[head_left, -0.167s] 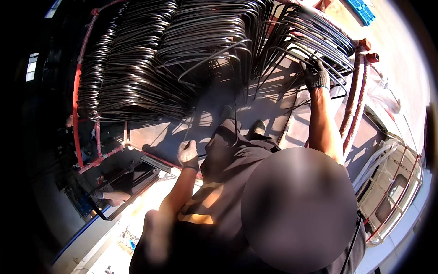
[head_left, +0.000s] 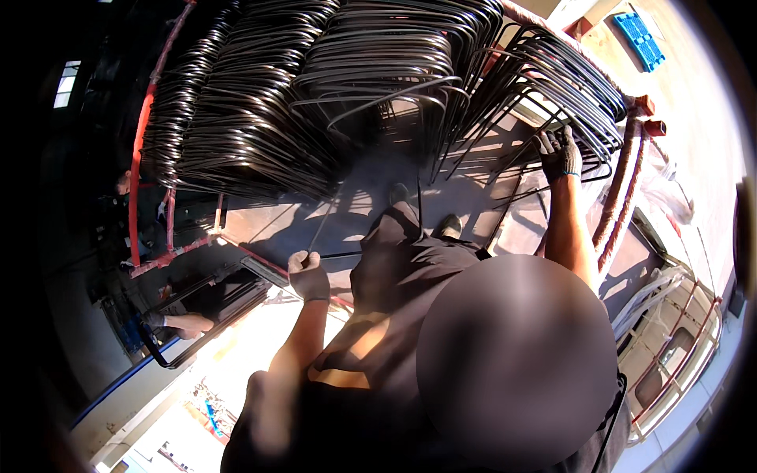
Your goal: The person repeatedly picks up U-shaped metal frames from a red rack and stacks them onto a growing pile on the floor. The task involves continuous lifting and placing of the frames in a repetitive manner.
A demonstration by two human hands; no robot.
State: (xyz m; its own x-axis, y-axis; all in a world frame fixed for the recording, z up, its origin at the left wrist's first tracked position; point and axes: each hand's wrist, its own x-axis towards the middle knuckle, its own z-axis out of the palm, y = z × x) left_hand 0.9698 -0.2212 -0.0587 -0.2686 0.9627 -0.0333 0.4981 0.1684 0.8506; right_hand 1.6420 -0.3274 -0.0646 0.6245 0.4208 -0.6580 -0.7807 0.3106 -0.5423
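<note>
My left hand (head_left: 309, 277), in a pale work glove, is closed with its fingers pinched on a thin bent metal tube (head_left: 322, 227). Part of that tube is lost in the shadows by my legs. Over at the right, my right hand (head_left: 560, 158), in a darker glove, reaches to the near ends of a bundle of bent black tubes (head_left: 552, 75). Its fingers are apart and touch or nearly touch the tubes; contact is hard to tell. More U-shaped tubes hang in dense rows (head_left: 244, 110) ahead and to the left.
A red-wrapped frame (head_left: 142, 158) bounds the tubes at left, with wrapped posts (head_left: 619, 185) at right. My shoes stand on a shadow-striped metal floor (head_left: 260, 221). Another person's arm (head_left: 185, 322) shows at lower left, beside a dark bent tube. A blue pallet (head_left: 640, 41) lies beyond.
My left hand has shifted slightly left and down with the tube. My right hand's fingers have loosened from the bundle and are more spread. The whole view has moved a little.
</note>
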